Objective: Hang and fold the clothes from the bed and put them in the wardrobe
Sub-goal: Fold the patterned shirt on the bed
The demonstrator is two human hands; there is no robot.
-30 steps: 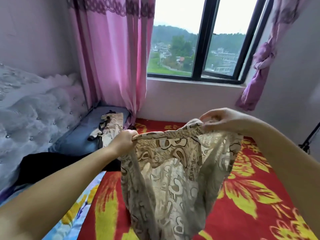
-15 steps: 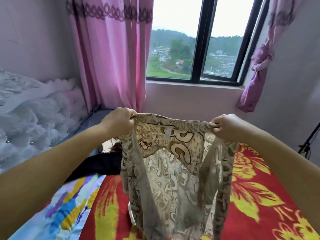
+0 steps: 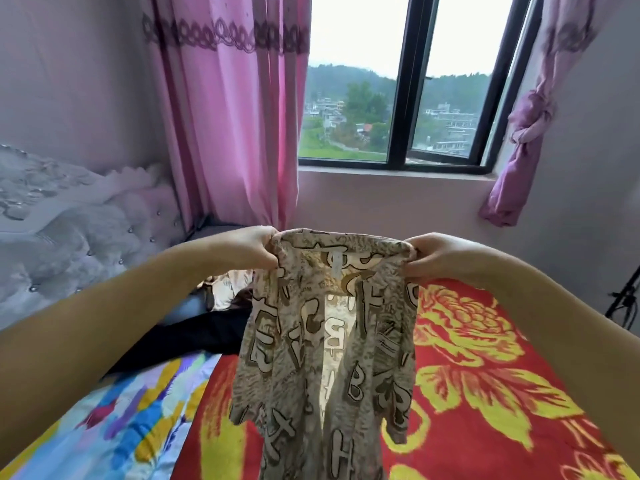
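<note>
Both hands were raised in front of the window [image 3: 398, 98], holding a beige garment [image 3: 329, 341] printed with large brown and cream letters. The left hand [image 3: 249, 247] had its fingers curled round one end of the top edge and the right hand [image 3: 436, 254] gripped the other end, so the cloth was stretched between them and hung straight down, clear of the bed [image 3: 485, 375]. A small white label showed inside the top edge, near the middle. The lower part fell in loose folds and ran out of view at the bottom, so whether its hem touched the red blanket with yellow flowers could not be told. On the mattress beyond the left forearm lay a dark garment [image 3: 194, 337], and behind it a pale patterned piece [image 3: 228, 289], partly hidden by the hanging cloth. A multicoloured sheet [image 3: 121, 420] covered the near left of the bed. A pink curtain [image 3: 235, 116] hung left of the window, beside a tufted white headboard [image 3: 76, 230].
</note>
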